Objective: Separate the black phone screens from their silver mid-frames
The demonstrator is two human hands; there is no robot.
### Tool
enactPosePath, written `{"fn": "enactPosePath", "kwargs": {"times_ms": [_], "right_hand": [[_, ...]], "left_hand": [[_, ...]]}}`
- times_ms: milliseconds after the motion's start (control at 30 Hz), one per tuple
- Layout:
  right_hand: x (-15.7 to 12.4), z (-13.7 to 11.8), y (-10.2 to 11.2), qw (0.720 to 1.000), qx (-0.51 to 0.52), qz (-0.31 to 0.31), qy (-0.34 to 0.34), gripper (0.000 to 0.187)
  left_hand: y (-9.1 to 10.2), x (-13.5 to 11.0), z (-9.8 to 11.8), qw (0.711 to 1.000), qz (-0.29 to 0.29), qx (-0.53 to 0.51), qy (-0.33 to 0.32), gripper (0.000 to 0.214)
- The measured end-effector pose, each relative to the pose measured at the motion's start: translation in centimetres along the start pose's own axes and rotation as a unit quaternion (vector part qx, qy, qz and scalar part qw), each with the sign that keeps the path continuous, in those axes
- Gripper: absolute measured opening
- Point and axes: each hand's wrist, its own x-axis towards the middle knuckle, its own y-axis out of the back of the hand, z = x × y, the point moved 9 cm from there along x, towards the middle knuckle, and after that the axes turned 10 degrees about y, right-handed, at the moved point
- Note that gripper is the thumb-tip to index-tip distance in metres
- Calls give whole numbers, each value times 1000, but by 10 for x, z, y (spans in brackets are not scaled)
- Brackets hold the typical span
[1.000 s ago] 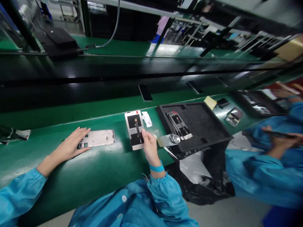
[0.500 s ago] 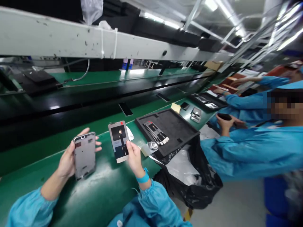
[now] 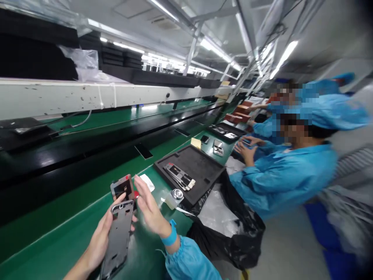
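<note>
A loose blue smock sleeve (image 3: 190, 260) (gathered at the cuff) meets a bright blue wristband (image 3: 170, 236).

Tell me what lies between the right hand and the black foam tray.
In the head view, a small round metal piece lies between the right hand and black foam tray.

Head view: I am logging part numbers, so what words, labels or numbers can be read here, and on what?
None can be read.
Phone frame in the left hand: no print visible.
Panel by the right hand: red tab, markings blurred.
Parts in the black tray: too small.
</note>
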Motion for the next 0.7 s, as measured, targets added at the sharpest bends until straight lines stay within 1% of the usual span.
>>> {"fn": "enactPosePath", "kwargs": {"times_ms": [100, 167, 233, 300, 367, 467, 600, 700], "right_hand": [[17, -16, -9, 999, 6, -22, 31, 54], [23, -20, -14, 999, 32, -4, 41, 50], [26, -19, -19, 997, 64, 22, 45, 49], [28, -17, -22, 993, 92, 52, 47, 48], [29, -17, -22, 989, 114, 81, 47, 43], [32, -26, -20, 984, 119, 113, 67, 34], [33, -44, -12, 978, 107, 145, 109, 35], [28, -46, -5, 973, 124, 165, 105, 35]], "left_hand": [[10, 4, 2, 987, 69, 115, -86, 87], [11, 3, 5, 966, 97, 184, -156, 81], [10, 2, 5, 940, 115, 242, -212, 75], [11, 3, 0, 920, 122, 286, -236, 70], [11, 5, -6, 908, 119, 322, -242, 68], [9, 3, -9, 886, 111, 368, -260, 69], [0, -5, -1, 848, 98, 418, -311, 67], [-9, -7, 6, 822, 98, 450, -335, 66]]}}
